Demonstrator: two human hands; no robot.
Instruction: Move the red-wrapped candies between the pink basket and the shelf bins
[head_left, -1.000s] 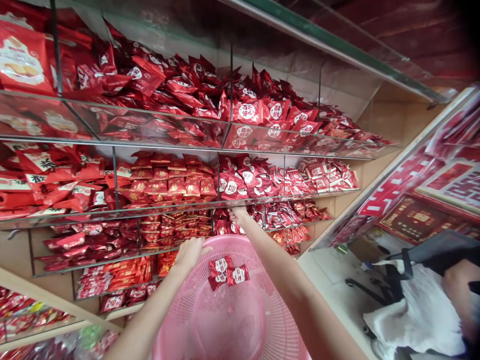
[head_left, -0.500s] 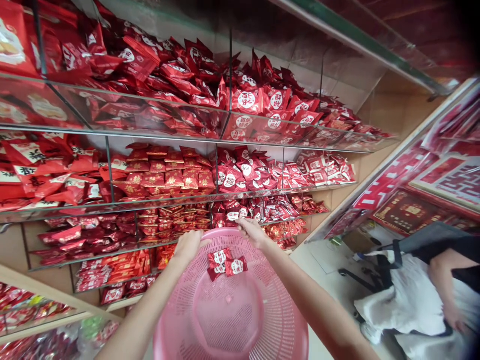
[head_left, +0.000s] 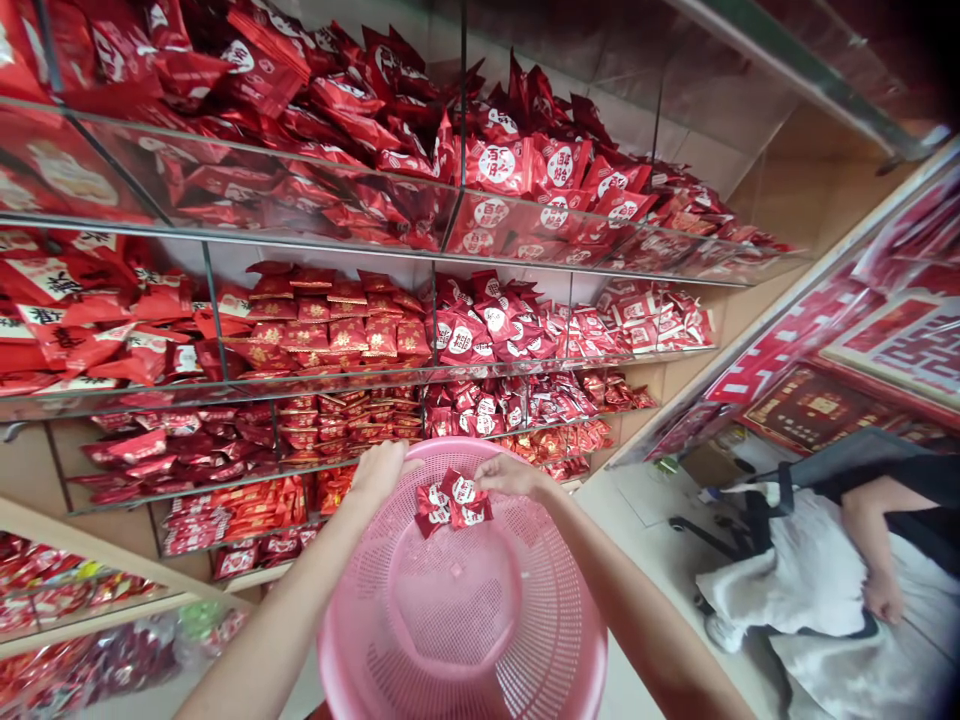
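My left hand (head_left: pixel 379 468) is closed on the far rim of a pink perforated plastic basket (head_left: pixel 465 640), holding it up in front of the shelves. Over the same rim, to the right, my right hand (head_left: pixel 511 476) has its fingers curled and pinched on the edge of a small red candy packet (head_left: pixel 466 493). That packet lies against other red packets (head_left: pixel 433 506) with white round labels, inside the basket near its far wall. The rest of the basket's bowl is bare.
Glass shelves (head_left: pixel 450 240) with dividers fill the wall ahead, piled with red sweet packets (head_left: pixel 480 335). At the right a person in white and black (head_left: pixel 847 570) bends low over the floor. Red framed goods (head_left: pixel 825 410) line the right wall.
My right hand came back from the shelf bin to the basket rim, and one more red packet now sits with those in the basket. The view tilted slightly; the basket rose a little.
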